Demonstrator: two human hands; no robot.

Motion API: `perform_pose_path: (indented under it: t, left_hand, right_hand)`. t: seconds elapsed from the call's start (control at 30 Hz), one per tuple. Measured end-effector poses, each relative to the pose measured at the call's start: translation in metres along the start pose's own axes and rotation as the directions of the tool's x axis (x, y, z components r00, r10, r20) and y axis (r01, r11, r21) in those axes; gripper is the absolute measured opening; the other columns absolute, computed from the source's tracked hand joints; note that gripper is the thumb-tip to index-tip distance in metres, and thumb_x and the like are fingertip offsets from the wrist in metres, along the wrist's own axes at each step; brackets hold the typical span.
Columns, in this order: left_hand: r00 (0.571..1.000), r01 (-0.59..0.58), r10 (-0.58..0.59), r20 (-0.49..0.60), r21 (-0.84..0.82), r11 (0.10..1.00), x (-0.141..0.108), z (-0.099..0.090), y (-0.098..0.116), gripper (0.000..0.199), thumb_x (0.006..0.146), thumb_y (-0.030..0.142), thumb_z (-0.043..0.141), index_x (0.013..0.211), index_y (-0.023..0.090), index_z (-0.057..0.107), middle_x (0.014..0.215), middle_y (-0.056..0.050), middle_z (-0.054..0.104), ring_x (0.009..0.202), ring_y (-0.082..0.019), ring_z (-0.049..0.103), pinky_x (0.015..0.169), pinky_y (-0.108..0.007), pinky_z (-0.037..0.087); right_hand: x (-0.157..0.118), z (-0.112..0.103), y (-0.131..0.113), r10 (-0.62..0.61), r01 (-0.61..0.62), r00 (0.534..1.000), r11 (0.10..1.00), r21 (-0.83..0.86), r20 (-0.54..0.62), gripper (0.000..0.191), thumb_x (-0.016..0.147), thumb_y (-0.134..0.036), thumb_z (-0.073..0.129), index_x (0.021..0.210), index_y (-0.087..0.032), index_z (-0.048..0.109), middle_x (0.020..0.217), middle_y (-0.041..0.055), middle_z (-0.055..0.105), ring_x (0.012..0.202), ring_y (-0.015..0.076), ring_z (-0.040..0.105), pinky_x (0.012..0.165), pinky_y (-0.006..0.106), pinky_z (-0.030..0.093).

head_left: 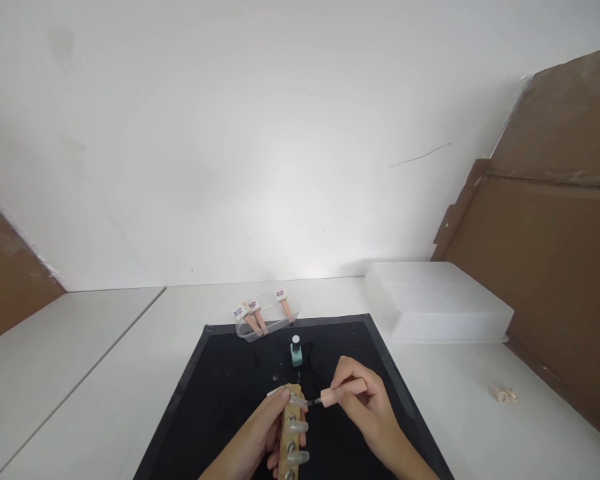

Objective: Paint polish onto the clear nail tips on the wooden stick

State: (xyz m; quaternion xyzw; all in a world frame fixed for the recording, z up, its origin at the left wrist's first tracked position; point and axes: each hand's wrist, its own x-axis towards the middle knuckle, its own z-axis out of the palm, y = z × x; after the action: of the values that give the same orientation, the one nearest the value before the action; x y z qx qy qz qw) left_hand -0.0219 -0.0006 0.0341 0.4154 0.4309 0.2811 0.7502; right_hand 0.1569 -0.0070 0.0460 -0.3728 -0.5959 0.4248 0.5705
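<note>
Black mat (230,373) below, left hand (266,421) clasps wooden strip (285,437); right hand (373,408), right of strip, pinches pink-handled brush (347,389), its axis pointing at strip's far nail (299,401).

We see a narrow wooden strip (295,437), pale yellow-brown, held up lengthwise with its far end fully in view and its near end cut off by the frame. Along it we count three cloudy, translucent nail tips (299,427), set in a row on metal fittings (291,447) and pointing right. Right of the strip's far end, we see a peach-pink applicator (344,392) held nearly level, its dark brush (315,402) at the farthest tip; whether they touch, we cannot tell.
</note>
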Motion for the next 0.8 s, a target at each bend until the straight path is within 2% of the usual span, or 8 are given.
perform_pose_path:
  t: [0.13,0.3,0.43,0.63,0.8]
  left_hand:
    - [1.0,0.004,-0.004,0.006,0.004,1.0,0.0,-0.001,0.0,0.055,0.064,0.07,0.047,0.082,0.017,0.048,0.057,0.002,0.058,0.034,-0.003,0.033,0.035,-0.018,0.025]
    - [1.0,0.013,-0.013,0.001,0.028,1.0,0.002,0.001,-0.001,0.056,0.065,0.07,0.046,0.082,0.017,0.049,0.058,0.001,0.058,0.034,-0.004,0.034,0.035,-0.018,0.025]
    - [1.0,-0.004,0.004,0.016,0.023,1.0,0.001,0.003,0.0,0.054,0.065,0.069,0.047,0.081,0.018,0.049,0.058,0.001,0.059,0.034,-0.004,0.034,0.035,-0.018,0.024]
    - [1.0,0.014,-0.014,-0.003,0.02,1.0,-0.001,0.0,-0.003,0.055,0.064,0.07,0.047,0.081,0.017,0.05,0.057,0.001,0.059,0.037,-0.005,0.036,0.036,-0.018,0.023]
    - [1.0,-0.004,0.002,0.031,0.05,0.999,0.001,0.0,-0.003,0.054,0.069,0.068,0.043,0.083,0.017,0.051,0.059,0.001,0.058,0.037,-0.005,0.035,0.037,-0.019,0.022]
  right_hand:
    - [-0.001,-0.002,0.003,0.015,-0.014,1.0,0.999,0.053,-0.019,0.012,0.078,-0.017,0.053,0.066,-0.019,0.053,0.06,-0.003,0.045,0.051,0.012,0.039,0.05,0.024,0.031]
    - [-0.001,-0.001,0.003,0.013,-0.016,0.998,0.999,0.05,0.067,0.009,0.08,-0.023,0.054,0.074,-0.018,0.059,0.063,-0.002,0.047,0.052,0.0116,0.04,0.05,0.024,0.031]
    - [0.0,0.001,0.001,0.061,-0.063,0.997,0.998,0.032,0.051,0.012,0.078,-0.023,0.055,0.068,-0.018,0.057,0.061,-0.0025,0.046,0.052,0.0114,0.04,0.049,0.023,0.031]
    - [0.0,0.002,0.008,0.13,-0.13,0.991,0.978,0.166,0.009,0.019,0.078,-0.032,0.056,0.065,-0.018,0.053,0.059,-0.0044,0.042,0.045,0.0089,0.034,0.043,0.022,0.027]
    - [-0.002,0.004,0.011,0.145,-0.161,0.986,0.96,0.23,0.085,0.021,0.078,-0.038,0.058,0.073,-0.018,0.056,0.063,-0.0045,0.043,0.042,0.0066,0.034,0.041,0.021,0.027]
